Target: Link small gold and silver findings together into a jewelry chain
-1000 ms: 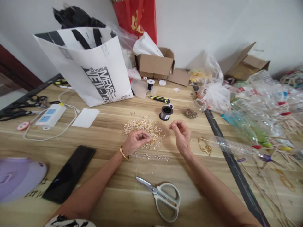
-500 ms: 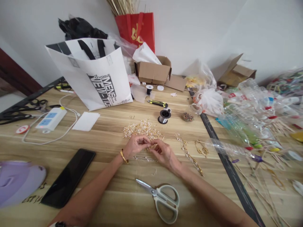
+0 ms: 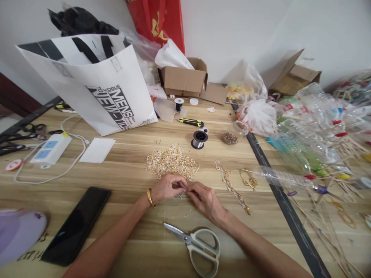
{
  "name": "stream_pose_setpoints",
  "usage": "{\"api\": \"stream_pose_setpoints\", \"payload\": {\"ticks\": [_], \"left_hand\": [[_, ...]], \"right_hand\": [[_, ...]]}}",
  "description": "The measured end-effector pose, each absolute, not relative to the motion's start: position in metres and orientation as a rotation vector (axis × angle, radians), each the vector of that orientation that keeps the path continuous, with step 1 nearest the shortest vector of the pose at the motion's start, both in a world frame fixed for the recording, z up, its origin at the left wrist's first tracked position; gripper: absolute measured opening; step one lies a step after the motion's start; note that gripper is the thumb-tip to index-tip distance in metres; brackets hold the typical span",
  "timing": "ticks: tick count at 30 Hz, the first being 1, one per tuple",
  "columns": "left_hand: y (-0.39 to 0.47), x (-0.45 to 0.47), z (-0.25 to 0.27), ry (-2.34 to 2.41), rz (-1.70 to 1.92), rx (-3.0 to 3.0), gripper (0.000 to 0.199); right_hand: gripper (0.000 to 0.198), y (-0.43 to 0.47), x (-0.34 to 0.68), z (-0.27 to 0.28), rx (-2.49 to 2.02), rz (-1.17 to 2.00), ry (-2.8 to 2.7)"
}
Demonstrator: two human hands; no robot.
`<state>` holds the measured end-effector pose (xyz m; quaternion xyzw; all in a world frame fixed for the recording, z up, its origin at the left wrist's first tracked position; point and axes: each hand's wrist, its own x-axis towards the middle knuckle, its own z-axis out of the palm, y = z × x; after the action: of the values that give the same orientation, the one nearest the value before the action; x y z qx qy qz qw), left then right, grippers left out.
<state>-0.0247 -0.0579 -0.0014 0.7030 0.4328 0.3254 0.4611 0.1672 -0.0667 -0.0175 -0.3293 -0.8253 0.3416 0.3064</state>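
My left hand (image 3: 170,187), with a gold bangle (image 3: 151,198) at its wrist, pinches something too small to make out. Fingertips of my right hand (image 3: 206,197) meet it from the other side, also closed. Just beyond both hands lies a heap of small gold and silver beads (image 3: 172,160). A silver chain (image 3: 181,197) shows partly beneath my fingers. Nearer to me are a short bit of chain (image 3: 188,213) and pale-handled scissors (image 3: 194,245). Right of my hands, a gold and silver beaded strand (image 3: 232,188) and a gold chain (image 3: 249,179) rest on the wood.
Behind the beads stand a wire spool (image 3: 199,139), a yellow-black cutter (image 3: 190,122) and a jar of beads (image 3: 231,138). A black phone (image 3: 77,226) and a power strip (image 3: 51,150) lie left. A white bag (image 3: 95,88) stands behind; plastic bottles (image 3: 304,143) pile up right.
My view has shifted slightly. Both hands have drawn a little nearer to me, uncovering more of the bead heap and hiding more of the silver chain. The fingertips stay together.
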Motion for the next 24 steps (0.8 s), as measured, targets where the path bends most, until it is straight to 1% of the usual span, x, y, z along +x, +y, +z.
{"api": "stream_pose_setpoints", "payload": {"ticks": [18,24], "left_hand": [[-0.0556,-0.0274,-0.0033,1.115,0.737,1.594,0.006],[-0.0563,-0.0278,-0.0028,1.118,0.792,1.593,0.007]], "right_hand": [[0.015,-0.0628,0.1678,-0.0188,-0.798,0.56,-2.395],[0.014,-0.0595,0.166,-0.0113,-0.788,0.523,-2.427]]}}
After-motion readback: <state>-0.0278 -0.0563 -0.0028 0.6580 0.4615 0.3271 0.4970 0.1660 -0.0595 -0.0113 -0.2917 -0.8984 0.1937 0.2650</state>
